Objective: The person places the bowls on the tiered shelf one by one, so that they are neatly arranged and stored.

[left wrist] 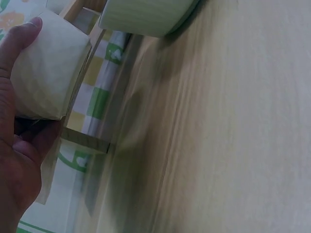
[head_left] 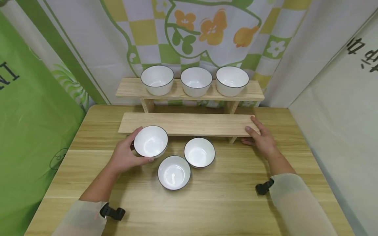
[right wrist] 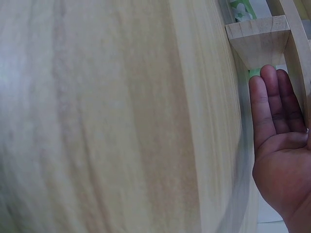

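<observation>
My left hand (head_left: 125, 155) holds a white bowl (head_left: 151, 141) with a dark rim, thumb on its near side and fingers at the far side. The bowl is raised at the front left edge of the lower board of a two-step wooden shelf (head_left: 189, 124). In the left wrist view, the side of the held bowl (left wrist: 48, 68) faces the camera. My right hand (head_left: 264, 141) grips the right end of that lower board, thumb on top, some fingers stretched underneath. Two more white bowls, one nearer (head_left: 174, 172) and one farther right (head_left: 199, 152), stand on the table before the shelf.
Three matching bowls stand in a row on the upper board (head_left: 130, 88): left (head_left: 157, 80), middle (head_left: 196, 82) and right (head_left: 232, 81). The shelf stands at the back of the wooden table (head_left: 230, 203). Behind it hangs a patterned curtain (head_left: 144, 32); a green cloth (head_left: 32, 114) hangs at left.
</observation>
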Action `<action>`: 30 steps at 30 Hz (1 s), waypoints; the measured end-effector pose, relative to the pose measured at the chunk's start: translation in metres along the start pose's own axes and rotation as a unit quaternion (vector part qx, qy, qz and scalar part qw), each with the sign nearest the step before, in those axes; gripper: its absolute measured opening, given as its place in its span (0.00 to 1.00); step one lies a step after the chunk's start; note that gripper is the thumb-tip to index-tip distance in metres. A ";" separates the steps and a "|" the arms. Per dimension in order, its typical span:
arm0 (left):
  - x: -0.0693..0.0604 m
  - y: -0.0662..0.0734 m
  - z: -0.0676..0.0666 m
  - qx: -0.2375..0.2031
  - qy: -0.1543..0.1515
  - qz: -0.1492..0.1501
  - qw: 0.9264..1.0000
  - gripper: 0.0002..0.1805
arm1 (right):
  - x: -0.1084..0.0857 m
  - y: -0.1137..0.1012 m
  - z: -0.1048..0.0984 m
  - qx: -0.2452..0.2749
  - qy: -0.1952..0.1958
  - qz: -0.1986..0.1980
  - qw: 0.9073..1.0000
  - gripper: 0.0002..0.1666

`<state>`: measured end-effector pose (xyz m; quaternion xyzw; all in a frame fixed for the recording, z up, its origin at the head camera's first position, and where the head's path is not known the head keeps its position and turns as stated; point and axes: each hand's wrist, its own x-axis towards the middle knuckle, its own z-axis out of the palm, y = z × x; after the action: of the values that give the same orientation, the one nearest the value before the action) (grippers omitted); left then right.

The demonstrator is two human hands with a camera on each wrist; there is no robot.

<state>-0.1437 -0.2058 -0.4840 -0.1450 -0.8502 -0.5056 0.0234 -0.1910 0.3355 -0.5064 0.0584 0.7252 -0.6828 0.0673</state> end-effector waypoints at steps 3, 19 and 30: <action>0.003 0.005 0.001 0.007 0.002 -0.003 1.000 0.66 | -0.003 -0.005 0.002 0.002 -0.003 -0.001 1.000 0.49; 0.026 0.032 0.016 -0.009 -0.009 0.020 1.000 0.66 | -0.004 -0.005 0.001 0.012 -0.005 0.001 1.000 0.49; 0.043 0.042 0.028 0.009 -0.010 0.018 1.000 0.67 | -0.006 -0.007 0.003 0.013 -0.004 0.006 1.000 0.49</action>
<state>-0.1700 -0.1532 -0.4534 -0.1651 -0.8521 -0.4960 0.0253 -0.1866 0.3320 -0.4983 0.0614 0.7159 -0.6915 0.0737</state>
